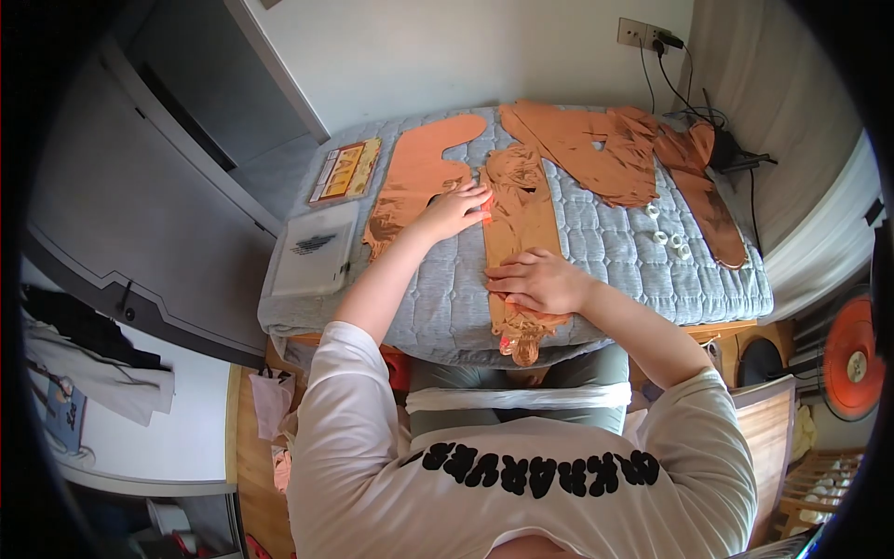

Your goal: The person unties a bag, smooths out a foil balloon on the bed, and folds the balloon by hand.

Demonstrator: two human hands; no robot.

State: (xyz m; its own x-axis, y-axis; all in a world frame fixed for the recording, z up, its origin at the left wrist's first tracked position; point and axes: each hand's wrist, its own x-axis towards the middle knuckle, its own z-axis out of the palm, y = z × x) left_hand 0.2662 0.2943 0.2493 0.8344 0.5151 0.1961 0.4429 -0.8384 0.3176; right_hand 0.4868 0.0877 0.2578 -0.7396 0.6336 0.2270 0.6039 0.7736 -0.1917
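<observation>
A long strip of shiny copper-coloured foil [521,224] lies lengthwise on the grey quilted bed cover [424,307], its crumpled end hanging at the near edge. My right hand [540,281] rests flat on the strip's lower part, fingers pointing left. My left hand [456,211] lies on its upper left edge, fingers spread, beside a small red-orange item partly hidden under the fingertips. To the left is a curved foil piece [419,168]. Larger foil pieces [587,149] spread to the upper right, one [708,210] reaching down the right side.
Several small white rolls [660,238] lie on the cover at the right. A clear plastic case [312,252] and a yellow and red package [345,171] sit at the left. Black cables [689,93] run from a wall socket [631,33]. A red round fan [852,365] stands far right.
</observation>
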